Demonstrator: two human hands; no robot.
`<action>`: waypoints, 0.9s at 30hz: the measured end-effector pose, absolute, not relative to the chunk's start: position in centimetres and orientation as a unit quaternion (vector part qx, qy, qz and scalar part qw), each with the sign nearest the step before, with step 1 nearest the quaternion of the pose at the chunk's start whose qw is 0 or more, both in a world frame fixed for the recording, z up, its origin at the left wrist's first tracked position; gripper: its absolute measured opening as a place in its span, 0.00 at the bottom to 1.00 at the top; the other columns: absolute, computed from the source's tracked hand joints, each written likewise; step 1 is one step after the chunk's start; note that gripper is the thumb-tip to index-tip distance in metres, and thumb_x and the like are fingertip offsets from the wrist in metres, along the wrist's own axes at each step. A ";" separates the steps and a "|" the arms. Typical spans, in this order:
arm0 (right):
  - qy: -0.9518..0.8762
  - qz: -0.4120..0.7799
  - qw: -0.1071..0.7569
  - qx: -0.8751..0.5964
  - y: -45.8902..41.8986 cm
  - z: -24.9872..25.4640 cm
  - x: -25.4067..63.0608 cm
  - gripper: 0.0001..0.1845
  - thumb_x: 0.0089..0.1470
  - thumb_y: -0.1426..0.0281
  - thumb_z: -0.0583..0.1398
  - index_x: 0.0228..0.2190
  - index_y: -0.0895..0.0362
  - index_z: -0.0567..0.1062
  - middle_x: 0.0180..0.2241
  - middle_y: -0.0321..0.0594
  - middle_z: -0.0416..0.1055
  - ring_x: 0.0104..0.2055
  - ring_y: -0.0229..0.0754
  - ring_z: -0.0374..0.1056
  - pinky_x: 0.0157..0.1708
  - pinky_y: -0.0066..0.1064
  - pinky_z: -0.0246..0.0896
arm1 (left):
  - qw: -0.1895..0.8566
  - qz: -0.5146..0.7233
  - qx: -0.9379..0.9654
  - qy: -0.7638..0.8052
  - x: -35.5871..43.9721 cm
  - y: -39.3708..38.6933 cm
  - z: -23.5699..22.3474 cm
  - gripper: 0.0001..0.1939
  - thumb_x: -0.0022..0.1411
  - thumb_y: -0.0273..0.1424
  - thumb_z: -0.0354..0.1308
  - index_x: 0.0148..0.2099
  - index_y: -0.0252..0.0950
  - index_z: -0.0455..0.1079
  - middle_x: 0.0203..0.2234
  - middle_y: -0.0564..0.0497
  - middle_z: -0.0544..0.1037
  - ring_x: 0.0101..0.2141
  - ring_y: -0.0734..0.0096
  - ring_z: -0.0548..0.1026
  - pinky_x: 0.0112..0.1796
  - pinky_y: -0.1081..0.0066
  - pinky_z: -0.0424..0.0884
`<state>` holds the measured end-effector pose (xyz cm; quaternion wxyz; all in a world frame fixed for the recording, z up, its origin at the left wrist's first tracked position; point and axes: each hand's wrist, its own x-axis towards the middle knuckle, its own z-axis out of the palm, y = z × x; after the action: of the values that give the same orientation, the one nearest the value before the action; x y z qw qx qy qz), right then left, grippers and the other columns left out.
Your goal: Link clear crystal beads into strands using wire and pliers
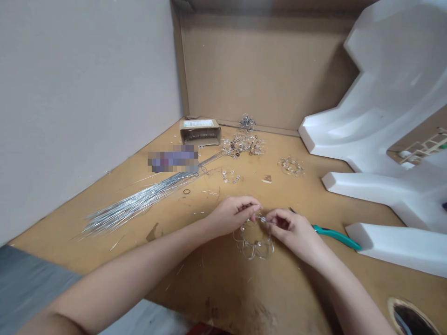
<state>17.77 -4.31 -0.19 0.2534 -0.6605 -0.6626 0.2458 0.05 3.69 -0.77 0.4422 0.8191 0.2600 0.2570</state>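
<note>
Both hands pinch a beaded wire ring near the front of a wooden-toned table

A small cardboard box point(202, 129) lies open toward the camera near the table's back left corner, with small clear pieces inside (how many, I cannot tell). The table point(314, 186) is yellowish brown and scuffed toward its front edge. Beside the box, a pile of beaded wire pieces point(242, 145) sits near the back edge, with a denser wire clump point(247, 123) behind it.

A bundle of silvery wires point(139, 202) fans out toward the left edge, next to a pixelated item point(172, 159). Nearer the middle lie a small beaded ring point(230, 177) and a dark ring point(186, 191); a wire tangle point(292, 166) is farther right. A cardboard panel point(251, 70) stands along the back edge, a pale wall point(87, 93) along the left, and white molded pieces point(377, 186) along the right. A teal-handled tool point(337, 235) lies just beside the right hand.

The left hand point(237, 214) and right hand point(289, 228) grasp the beaded wire ring point(259, 244) between thumbs and fingers at its far side. A clear bead point(263, 219) shows between the two grips, and the ring's looped part extends below them, toward the front edge.
</note>
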 end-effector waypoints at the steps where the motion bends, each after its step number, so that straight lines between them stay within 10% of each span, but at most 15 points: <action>1: -0.655 0.252 0.258 -0.664 -4.3 -0.2 17.7 0.06 0.47 0.67 0.54 0.26 0.54 0.70 0.20 0.31 0.63 0.24 0.35 0.58 0.25 0.26 0.54 | 0.443 0.256 0.818 0.261 0.1 3.7 -0.7 0.14 0.63 0.36 0.45 0.36 0.34 0.68 0.24 0.55 0.72 0.22 0.81 0.64 0.25 0.79 0.61; 27: -0.661 -0.002 0.217 -0.718 -4.6 0.1 16.2 0.14 0.43 0.71 0.53 0.35 0.57 0.72 0.25 0.39 0.71 0.24 0.39 0.66 0.27 0.30 0.58 | 0.132 0.245 0.936 0.214 0.6 2.5 -1.2 0.14 0.62 0.28 0.45 0.46 0.38 0.68 0.29 0.51 0.76 0.30 0.72 0.72 0.33 0.73 0.63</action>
<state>16.17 -4.65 0.06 0.2173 -0.7179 -0.6613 -0.0019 0.59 2.54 -1.17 0.1320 0.9364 0.2137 0.2451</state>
